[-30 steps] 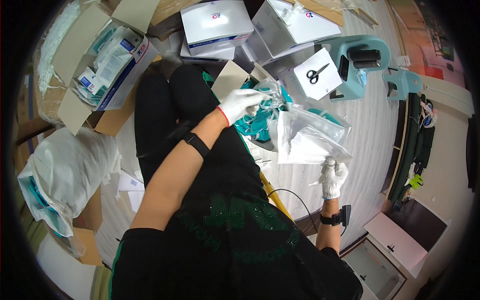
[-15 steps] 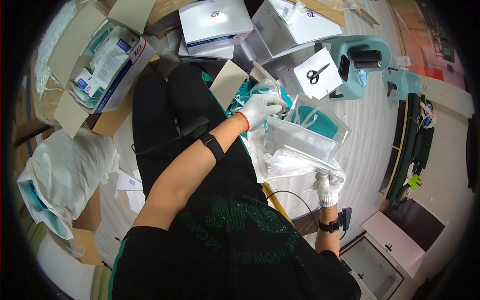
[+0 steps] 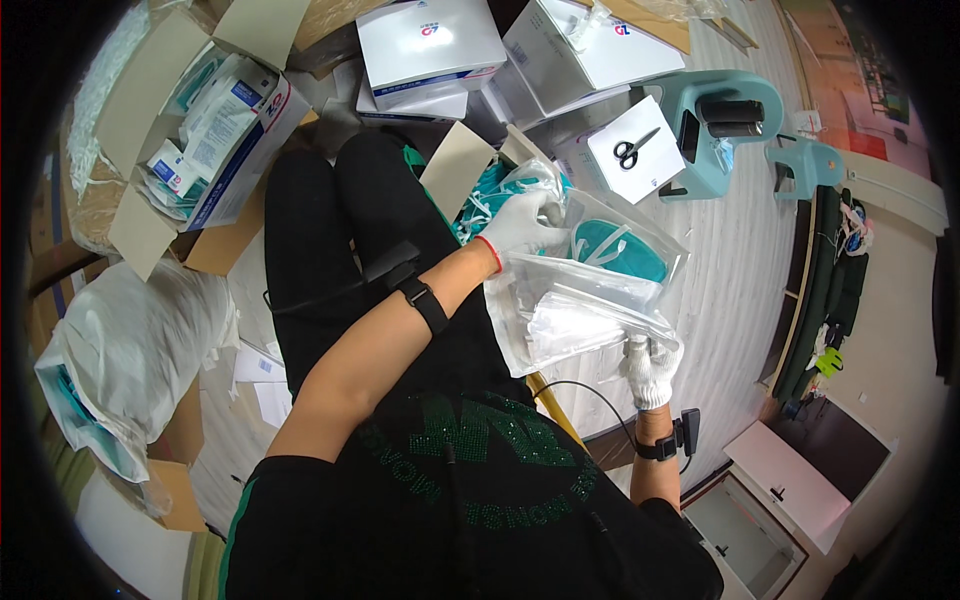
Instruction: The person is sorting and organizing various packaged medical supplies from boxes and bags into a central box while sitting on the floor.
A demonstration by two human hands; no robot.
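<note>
My left hand [image 3: 522, 226], in a white glove with a red cuff edge, curls its fingers at the upper left edge of a clear plastic bag [image 3: 582, 318]. Gripped in my gloved right hand [image 3: 652, 372] is the bag's lower right corner. A teal mask [image 3: 625, 253] with white straps shows at the bag's upper end, while folded whitish plastic lies over its lower part. Just beyond my left hand, an open carton [image 3: 458, 170] holds more teal masks [image 3: 482, 203], some under clear film. My left fingertips are partly hidden.
At the upper left stands an open box [image 3: 245, 165] of packaged teal items. White cartons [image 3: 432, 50] are stacked ahead. Black scissors [image 3: 634, 150] lie on a white box beside a teal stool [image 3: 735, 95]. A large white sack [image 3: 130, 350] sits at the left.
The bag has shifted slightly left and lies flatter, showing more of the teal mask and folded plastic. My left hand has moved slightly down; the right hand has turned slightly, its fingers more visible.
</note>
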